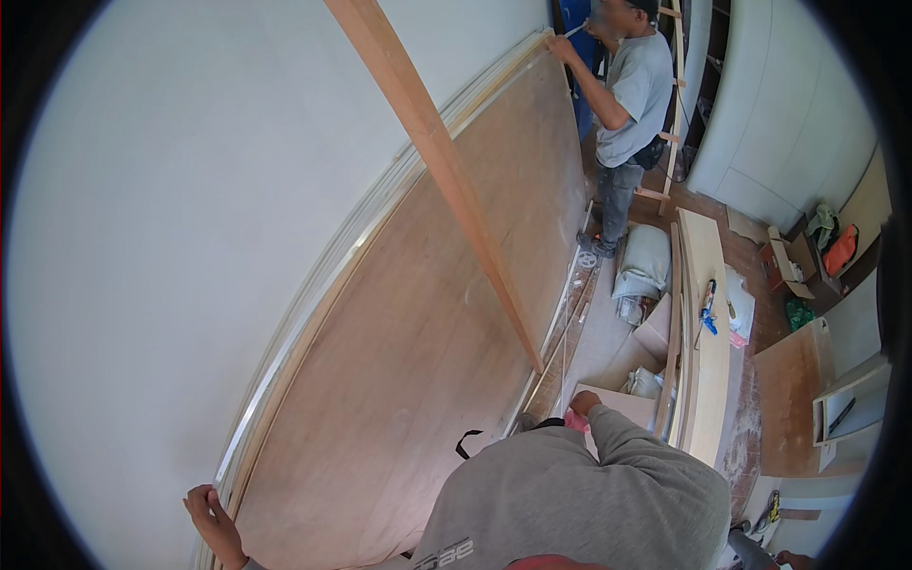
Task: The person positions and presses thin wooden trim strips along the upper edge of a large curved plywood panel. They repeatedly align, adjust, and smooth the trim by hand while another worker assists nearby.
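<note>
A large brown wood panel [380,313] leans along the white wall, with light edge strips along its top. My left hand [211,518] is at the near end of that top edge, fingers curled at the end of a thin bright strip [249,418] that runs along it. My right hand [586,403] is closed in front of my grey-shirted torso, beside something pink [574,419]; what it holds is hidden. At the panel's far end a co-worker [635,95] in a grey T-shirt has both hands raised near its top corner, with a thin light stick-like thing at the fingers.
A long timber post [437,161] slants across the panel. Pale boards [703,332] carry a blue-handled tool [708,309]. A stuffed pale sack [643,261] and cardboard lie on the floor. A wooden ladder [671,142] stands behind the co-worker; an open box [788,261] lies farther right.
</note>
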`<state>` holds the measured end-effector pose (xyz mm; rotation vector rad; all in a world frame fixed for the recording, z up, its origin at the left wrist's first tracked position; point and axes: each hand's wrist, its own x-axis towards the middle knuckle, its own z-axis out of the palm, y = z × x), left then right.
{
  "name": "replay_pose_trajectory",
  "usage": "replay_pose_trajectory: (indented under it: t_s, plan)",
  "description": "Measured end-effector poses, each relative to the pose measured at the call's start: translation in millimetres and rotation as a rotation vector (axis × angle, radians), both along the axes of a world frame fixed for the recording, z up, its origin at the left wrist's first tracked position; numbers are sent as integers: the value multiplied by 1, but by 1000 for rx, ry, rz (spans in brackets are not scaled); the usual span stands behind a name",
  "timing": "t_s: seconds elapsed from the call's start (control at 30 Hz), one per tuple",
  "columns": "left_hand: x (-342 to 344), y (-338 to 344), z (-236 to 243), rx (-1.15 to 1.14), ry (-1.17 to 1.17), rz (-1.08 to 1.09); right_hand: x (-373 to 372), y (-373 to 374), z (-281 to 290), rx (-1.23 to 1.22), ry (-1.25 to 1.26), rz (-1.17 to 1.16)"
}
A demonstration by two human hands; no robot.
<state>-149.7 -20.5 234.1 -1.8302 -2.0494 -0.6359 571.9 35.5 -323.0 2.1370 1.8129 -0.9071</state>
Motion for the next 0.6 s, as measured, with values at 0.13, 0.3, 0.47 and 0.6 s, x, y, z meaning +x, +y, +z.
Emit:
replay_pose_trajectory:
  t_s: [0.13,0.3,0.47,0.6]
  plan:
    - [0,1,-1,-6,-73,-33,-3,1,3,-9,6,-35]
    - [2,5,-4,-2,-125,-42,-6,2,2,-39,-49,12]
    - [-1,7,-8,-18,-65,-38,-4,-2,-5,-17,-7,6]
    - [-2,11,-9,-22,-52,-39,-1,-1,-18,-16,-39,65]
